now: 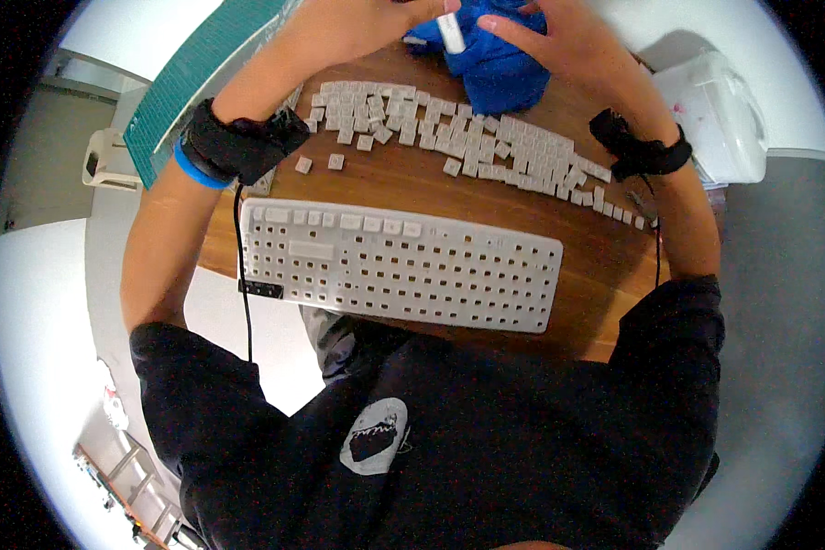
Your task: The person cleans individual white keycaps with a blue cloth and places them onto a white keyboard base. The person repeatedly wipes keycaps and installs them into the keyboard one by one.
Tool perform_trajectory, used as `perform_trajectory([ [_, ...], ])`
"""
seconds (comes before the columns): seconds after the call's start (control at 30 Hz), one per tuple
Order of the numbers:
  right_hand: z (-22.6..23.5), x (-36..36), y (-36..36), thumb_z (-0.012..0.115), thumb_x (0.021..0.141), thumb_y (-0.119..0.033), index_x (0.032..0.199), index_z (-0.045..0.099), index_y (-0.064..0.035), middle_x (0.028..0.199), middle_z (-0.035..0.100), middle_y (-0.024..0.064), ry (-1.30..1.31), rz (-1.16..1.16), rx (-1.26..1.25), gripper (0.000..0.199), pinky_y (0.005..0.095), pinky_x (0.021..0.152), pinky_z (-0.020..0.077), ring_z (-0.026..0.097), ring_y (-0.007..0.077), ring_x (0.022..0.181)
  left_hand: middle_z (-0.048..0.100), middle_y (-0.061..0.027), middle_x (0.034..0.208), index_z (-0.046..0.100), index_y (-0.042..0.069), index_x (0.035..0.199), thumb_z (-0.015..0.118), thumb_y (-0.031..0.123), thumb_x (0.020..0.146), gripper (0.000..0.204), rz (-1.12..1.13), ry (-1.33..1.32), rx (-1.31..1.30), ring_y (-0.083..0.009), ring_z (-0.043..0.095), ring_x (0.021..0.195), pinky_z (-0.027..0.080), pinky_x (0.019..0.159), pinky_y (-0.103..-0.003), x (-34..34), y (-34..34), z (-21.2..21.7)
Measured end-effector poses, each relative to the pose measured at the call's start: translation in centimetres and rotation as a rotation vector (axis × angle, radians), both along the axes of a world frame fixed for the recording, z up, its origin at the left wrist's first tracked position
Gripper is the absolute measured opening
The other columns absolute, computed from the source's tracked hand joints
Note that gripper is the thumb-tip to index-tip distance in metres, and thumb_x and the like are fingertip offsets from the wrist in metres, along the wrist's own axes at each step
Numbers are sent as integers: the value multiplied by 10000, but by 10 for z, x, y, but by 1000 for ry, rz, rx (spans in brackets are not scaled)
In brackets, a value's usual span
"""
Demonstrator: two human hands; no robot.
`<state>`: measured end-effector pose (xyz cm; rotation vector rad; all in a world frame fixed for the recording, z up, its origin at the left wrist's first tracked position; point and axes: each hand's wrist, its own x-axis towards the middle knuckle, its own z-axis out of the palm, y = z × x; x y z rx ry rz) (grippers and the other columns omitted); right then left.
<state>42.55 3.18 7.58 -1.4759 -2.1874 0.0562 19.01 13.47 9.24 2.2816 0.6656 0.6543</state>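
At the top edge, my left hand (376, 26) pinches a long white keycap (451, 33) between its fingertips. My right hand (564, 41) has hold of a bunched blue cloth (504, 78), with the thumb stretched across its front; part of both hands is cut off by the frame. Below the cloth, several loose white keycaps (449, 133) are spread in a curved band over the wooden table. Nearer me lies a white keyboard (403, 266), tilted slightly, most of its key sockets bare. Some keys are still fitted along its upper left edge.
A green cutting mat (188, 92) lies at the far left of the brown table (376, 191). A white plastic bag (720, 115) stands to the far right. Thin black cables hang from the bands on both my wrists. A ladder (137, 477) appears at lower left.
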Motion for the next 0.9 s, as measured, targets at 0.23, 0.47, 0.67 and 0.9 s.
perform_trajectory([
  [0.23, -1, -30, -19, 824, 955, -147, 1245, 572, -23, 972, 688, 130, 219, 44, -199, 404, 433, 787, 546, 676, 283, 856, 642, 7, 777, 594, 18, 891, 809, 95, 1005, 256, -49, -85, -97, -46, 566, 703, 449, 571, -240, -9, -14, -13],
  [0.47, -17, -29, -49, 739, 1019, -149, 1328, 634, -55, 1096, 737, 135, 139, 131, -325, 340, 403, 872, 582, 724, 280, 961, 688, 21, 798, 714, 31, 963, 784, 129, 1032, 139, -211, 90, -223, -41, 579, 693, 450, 584, -234, -38, -37, -3],
  [0.67, -37, -34, -90, 661, 1059, -65, 1395, 624, -49, 1073, 769, 118, 235, 227, -622, 338, 376, 874, 588, 744, 227, 983, 761, -154, 983, 686, 14, 1219, 748, 147, 1005, 259, -365, 273, 113, -328, 768, 935, 605, 802, -438, -79, -63, -59],
  [0.9, -68, -35, -123, 624, 1070, -15, 1523, 503, -48, 1116, 774, 114, 446, 177, -958, 470, 375, 920, 586, 740, 208, 1035, 682, -132, 1131, 623, 73, 1237, 795, 185, 902, 393, -475, 530, 290, -380, 720, 1044, 618, 861, -478, -105, -108, -83],
])
